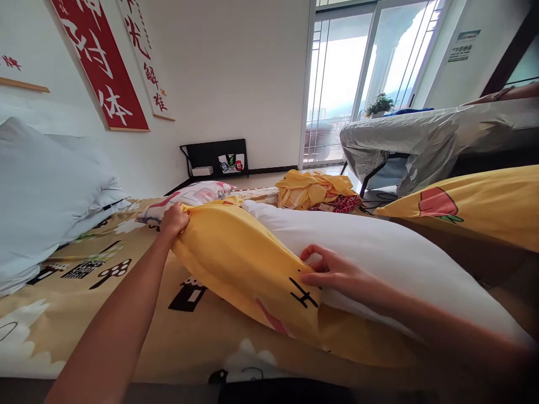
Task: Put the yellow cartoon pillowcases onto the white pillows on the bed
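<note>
A long white pillow [379, 252] lies across the bed, its left end inside a yellow pillowcase [236, 258] printed with black marks. My left hand [173, 220] is closed on the far corner of the pillowcase. My right hand [332, 272] pinches the open edge of the pillowcase where it meets the white pillow, fingers curled around the fabric.
The bed carries a tan patterned sheet [126, 314]. White pillows [42, 191] are stacked at the left, a small patterned pillow [189, 199] lies behind, and crumpled yellow bedding [314, 189] further back. A yellow pillow [475, 205] is at right. A covered table [421, 140] stands by the glass doors.
</note>
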`<action>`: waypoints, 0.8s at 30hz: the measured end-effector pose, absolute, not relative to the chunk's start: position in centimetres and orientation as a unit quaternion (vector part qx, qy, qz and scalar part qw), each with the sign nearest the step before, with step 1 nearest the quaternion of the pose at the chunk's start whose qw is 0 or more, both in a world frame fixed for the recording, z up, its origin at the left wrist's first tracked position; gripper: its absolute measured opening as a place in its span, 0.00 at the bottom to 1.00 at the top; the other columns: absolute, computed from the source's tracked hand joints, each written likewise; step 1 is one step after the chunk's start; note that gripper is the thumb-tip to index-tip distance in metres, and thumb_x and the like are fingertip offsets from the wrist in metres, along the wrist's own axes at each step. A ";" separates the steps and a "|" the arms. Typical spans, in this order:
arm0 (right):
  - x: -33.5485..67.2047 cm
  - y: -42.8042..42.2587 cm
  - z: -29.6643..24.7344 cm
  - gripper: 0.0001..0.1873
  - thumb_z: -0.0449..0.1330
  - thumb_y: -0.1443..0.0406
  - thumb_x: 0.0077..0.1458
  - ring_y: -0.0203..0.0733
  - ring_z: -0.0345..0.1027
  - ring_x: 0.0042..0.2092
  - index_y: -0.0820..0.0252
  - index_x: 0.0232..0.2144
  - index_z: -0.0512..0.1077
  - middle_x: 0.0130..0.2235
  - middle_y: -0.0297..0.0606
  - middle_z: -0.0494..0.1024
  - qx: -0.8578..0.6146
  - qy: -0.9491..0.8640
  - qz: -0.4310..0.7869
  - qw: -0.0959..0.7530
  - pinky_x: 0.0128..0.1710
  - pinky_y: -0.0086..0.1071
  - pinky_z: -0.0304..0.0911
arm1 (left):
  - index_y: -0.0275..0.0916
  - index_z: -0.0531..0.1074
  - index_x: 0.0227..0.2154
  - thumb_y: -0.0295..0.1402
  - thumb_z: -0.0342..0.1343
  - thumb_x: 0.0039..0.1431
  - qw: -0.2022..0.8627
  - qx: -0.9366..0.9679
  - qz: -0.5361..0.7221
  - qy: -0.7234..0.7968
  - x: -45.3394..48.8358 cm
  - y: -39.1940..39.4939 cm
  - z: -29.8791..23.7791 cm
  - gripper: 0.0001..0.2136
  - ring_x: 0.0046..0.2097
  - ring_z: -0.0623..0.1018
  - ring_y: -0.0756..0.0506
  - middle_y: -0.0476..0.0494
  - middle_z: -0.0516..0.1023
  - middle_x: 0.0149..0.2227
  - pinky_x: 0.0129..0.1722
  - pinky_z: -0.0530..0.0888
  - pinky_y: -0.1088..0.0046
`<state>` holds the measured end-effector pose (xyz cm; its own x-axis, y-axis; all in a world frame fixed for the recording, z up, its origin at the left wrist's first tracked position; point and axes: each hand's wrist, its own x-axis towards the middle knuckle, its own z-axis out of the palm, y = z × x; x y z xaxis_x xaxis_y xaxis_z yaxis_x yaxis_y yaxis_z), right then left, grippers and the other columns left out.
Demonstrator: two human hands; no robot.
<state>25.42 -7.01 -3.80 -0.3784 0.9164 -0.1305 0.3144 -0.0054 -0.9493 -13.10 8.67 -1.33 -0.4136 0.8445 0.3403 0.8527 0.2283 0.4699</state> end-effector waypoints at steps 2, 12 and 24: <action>26.3 -6.4 -2.2 0.16 0.68 0.54 0.42 0.39 0.68 0.31 0.59 0.29 0.72 0.28 0.34 0.77 -0.492 -0.664 0.512 0.235 0.27 0.28 0.58 | 0.39 0.70 0.37 0.33 0.56 0.49 -0.010 -0.545 -0.308 -0.779 -13.7 8.8 -2.1 0.10 0.50 0.73 0.28 0.30 0.76 0.45 0.43 0.69 0.59; 27.3 -6.0 -3.3 0.17 0.68 0.53 0.39 0.41 0.69 0.32 0.60 0.26 0.73 0.29 0.38 0.78 -0.509 -0.631 0.515 0.279 0.26 0.29 0.60 | 0.38 0.72 0.29 0.43 0.64 0.37 -0.340 -0.540 -0.316 -0.702 -16.6 2.3 -10.3 0.17 0.42 0.78 0.37 0.40 0.81 0.35 0.35 0.75 0.68; 25.9 -7.6 -4.0 0.19 0.57 0.59 0.52 0.48 0.72 0.36 0.54 0.47 0.71 0.39 0.41 0.78 -0.529 -0.820 0.008 0.218 0.33 0.38 0.63 | 0.38 0.68 0.42 0.31 0.50 0.54 0.067 -0.600 -0.314 -0.733 -13.4 -4.6 -9.3 0.12 0.53 0.70 0.33 0.33 0.73 0.46 0.53 0.65 0.53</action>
